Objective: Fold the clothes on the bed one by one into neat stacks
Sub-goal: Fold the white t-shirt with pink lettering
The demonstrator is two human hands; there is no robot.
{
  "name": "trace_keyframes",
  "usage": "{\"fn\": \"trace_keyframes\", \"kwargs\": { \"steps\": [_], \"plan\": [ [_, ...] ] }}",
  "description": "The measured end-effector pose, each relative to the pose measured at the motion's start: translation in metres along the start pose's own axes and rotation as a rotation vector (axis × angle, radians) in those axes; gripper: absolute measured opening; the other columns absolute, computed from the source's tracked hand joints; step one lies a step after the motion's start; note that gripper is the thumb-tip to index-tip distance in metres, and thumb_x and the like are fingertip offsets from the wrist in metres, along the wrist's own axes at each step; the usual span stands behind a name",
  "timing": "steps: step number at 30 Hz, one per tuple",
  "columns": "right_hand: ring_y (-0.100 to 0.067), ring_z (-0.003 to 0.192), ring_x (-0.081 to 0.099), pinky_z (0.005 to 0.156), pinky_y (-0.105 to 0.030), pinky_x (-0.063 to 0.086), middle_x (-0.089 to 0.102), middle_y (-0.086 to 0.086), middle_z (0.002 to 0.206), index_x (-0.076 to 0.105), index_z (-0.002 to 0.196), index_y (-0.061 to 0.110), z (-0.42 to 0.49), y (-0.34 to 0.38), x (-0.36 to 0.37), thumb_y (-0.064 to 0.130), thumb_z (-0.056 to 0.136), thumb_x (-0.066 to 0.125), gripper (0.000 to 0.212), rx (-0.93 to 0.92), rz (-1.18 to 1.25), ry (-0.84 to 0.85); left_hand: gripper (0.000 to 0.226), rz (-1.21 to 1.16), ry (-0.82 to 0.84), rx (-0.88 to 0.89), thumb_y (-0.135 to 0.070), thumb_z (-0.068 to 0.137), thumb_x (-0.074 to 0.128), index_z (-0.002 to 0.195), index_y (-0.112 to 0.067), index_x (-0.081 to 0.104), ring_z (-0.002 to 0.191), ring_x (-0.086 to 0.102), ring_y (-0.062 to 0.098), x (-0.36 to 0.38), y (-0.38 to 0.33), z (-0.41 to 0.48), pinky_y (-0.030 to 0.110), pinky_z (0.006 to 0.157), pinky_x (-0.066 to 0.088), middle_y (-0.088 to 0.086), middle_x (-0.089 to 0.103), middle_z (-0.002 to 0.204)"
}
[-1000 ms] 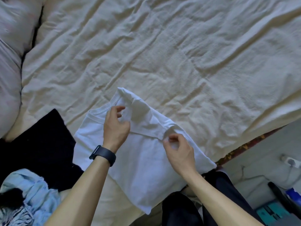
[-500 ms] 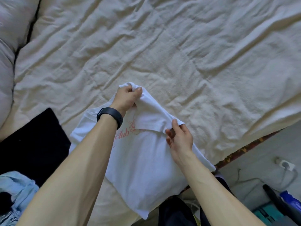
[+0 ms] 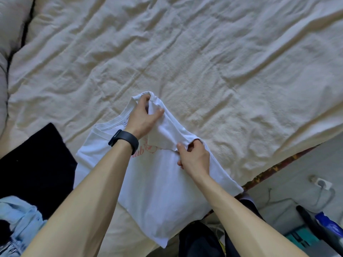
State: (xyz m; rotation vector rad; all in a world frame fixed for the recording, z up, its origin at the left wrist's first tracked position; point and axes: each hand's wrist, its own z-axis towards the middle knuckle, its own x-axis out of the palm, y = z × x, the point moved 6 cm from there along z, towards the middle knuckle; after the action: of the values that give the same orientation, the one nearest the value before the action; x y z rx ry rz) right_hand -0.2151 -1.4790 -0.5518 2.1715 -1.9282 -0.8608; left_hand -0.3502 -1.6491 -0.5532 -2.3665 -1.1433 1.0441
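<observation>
Left hand [image 3: 143, 117]: thumb and fingers closed in a pinch on the folded shoulder of the white T-shirt [image 3: 163, 191], at the shirt's 12 o'clock corner. Right hand [image 3: 194, 158]: fingers curled, the sleeve hem is pinched at the shirt's 3 o'clock side. The sleeve is held taut between the two pinches, turned in over the chest print.

The shirt is laid flat on the bed cover [image 3: 204, 62] at 6 o'clock of the view, its lower hem hanging over the bed edge.

Handling, as judged: light, limp cotton with no stiffness, easily creased. It is best taken at seams and hems, with two-point pinches so that edges are kept straight.

A black garment [image 3: 33, 164] is noted at 8 o'clock and a light blue garment [image 3: 20, 216] at 7 o'clock.
</observation>
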Motion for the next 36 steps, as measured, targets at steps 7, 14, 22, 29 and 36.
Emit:
{"fn": "trace_keyframes", "kwargs": {
  "steps": [7, 14, 22, 29, 36],
  "plan": [
    [-0.009, 0.046, 0.046, 0.045, -0.023, 0.045, 0.048, 0.002, 0.070, 0.053, 0.079, 0.014, -0.001, -0.008, -0.003, 0.025, 0.096, 0.069, 0.025, 0.185, 0.558, -0.037, 0.032, -0.329, -0.112, -0.077, -0.030, 0.091, 0.070, 0.096, 0.001, 0.071, 0.080, 0.061, 0.013, -0.002, -0.010, 0.016, 0.027, 0.071, 0.049, 0.003, 0.066, 0.086],
    [-0.015, 0.047, 0.061, 0.050, -0.031, 0.053, 0.067, 0.005, 0.079, 0.060, 0.090, 0.014, -0.004, -0.009, -0.010, 0.036, 0.090, 0.075, 0.026, 0.062, 0.280, -0.021, 0.049, -0.419, -0.097, -0.063, -0.036, 0.083, 0.080, 0.124, -0.023, 0.057, 0.105, 0.065, 0.006, 0.009, -0.007, 0.008, 0.022, 0.090, 0.051, -0.005, 0.069, 0.112],
    [-0.016, 0.057, 0.069, 0.077, -0.039, 0.058, 0.073, 0.007, 0.068, 0.063, 0.081, 0.016, 0.004, 0.010, -0.023, 0.055, 0.089, 0.063, 0.040, -0.067, -0.367, 0.125, 0.050, -0.200, -0.253, -0.064, -0.037, 0.088, 0.071, 0.132, -0.030, 0.049, 0.105, 0.061, 0.013, 0.018, 0.039, -0.062, 0.032, 0.090, 0.052, -0.006, 0.063, 0.116],
    [-0.024, 0.074, 0.060, 0.063, -0.036, 0.047, 0.066, 0.002, 0.078, 0.066, 0.085, 0.018, -0.010, 0.094, -0.025, 0.038, 0.099, 0.048, 0.031, -0.856, -0.938, -0.001, 0.044, 0.243, -0.650, 0.071, -0.039, 0.089, 0.058, 0.127, -0.016, 0.058, 0.121, 0.051, 0.028, 0.059, 0.034, -0.100, 0.049, 0.097, 0.045, 0.005, 0.053, 0.137],
    [-0.016, 0.157, 0.004, 0.125, -0.049, 0.000, 0.013, 0.000, 0.170, 0.025, 0.161, 0.018, 0.070, 0.108, 0.045, 0.050, 0.106, 0.030, 0.064, -1.408, -1.307, 0.113, 0.104, 0.339, -0.555, -0.161, -0.081, 0.080, 0.044, 0.161, -0.022, 0.014, 0.155, 0.006, 0.019, 0.127, 0.043, -0.084, 0.054, 0.120, -0.001, 0.000, 0.007, 0.169]
  ]
}}
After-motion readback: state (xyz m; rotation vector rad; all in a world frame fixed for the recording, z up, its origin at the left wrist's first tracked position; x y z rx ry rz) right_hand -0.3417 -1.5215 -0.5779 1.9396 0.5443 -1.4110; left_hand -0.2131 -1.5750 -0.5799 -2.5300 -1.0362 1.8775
